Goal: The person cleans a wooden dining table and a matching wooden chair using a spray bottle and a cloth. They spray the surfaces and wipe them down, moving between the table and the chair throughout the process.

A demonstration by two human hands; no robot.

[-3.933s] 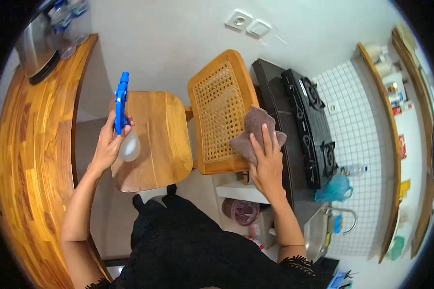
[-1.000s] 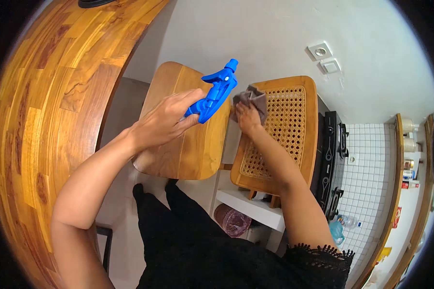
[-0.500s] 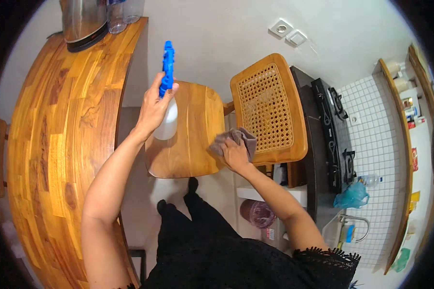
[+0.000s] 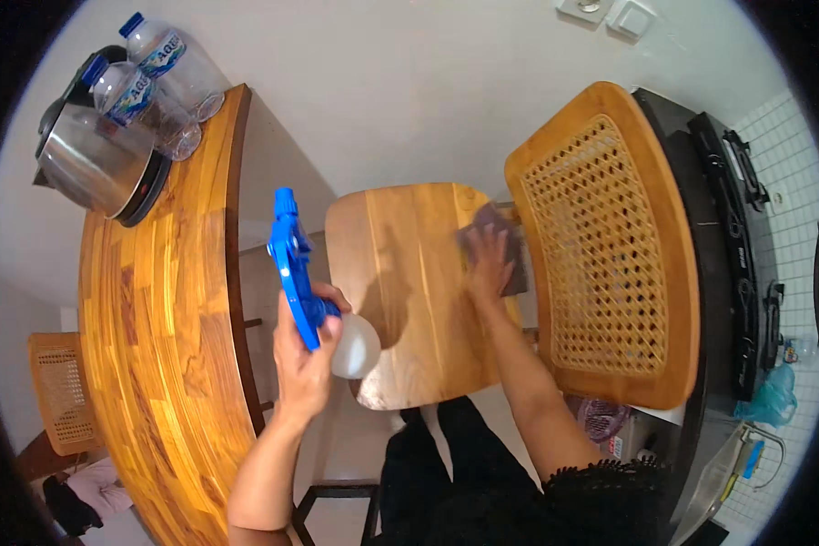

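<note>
My left hand (image 4: 308, 359) is closed round the neck of a spray bottle (image 4: 355, 348) with a blue trigger head and a whitish body, held above the front left of a wooden chair seat (image 4: 419, 300). At the rear of that seat my right hand (image 4: 491, 264) lies with fingers spread over a grey-brown cloth (image 4: 500, 232), pressing it against the wood. The cloth is slightly blurred, and part of it reaches the seat's back edge. Just right of it rises the chair's backrest (image 4: 601, 255), a wooden frame with woven cane.
To the left runs a wooden table (image 4: 168, 337) carrying a metal electric kettle (image 4: 105, 155) and two clear plastic bottles (image 4: 182, 73). A black gas stove (image 4: 733, 237) stands behind the backrest, with a teal plastic bag (image 4: 769, 398) and a sink (image 4: 714, 473) nearer me.
The view has shifted, bringing the kettle and bottles fully in. My right hand has moved the cloth from the seat's near back corner beside the backrest to farther along the seat's rear.
</note>
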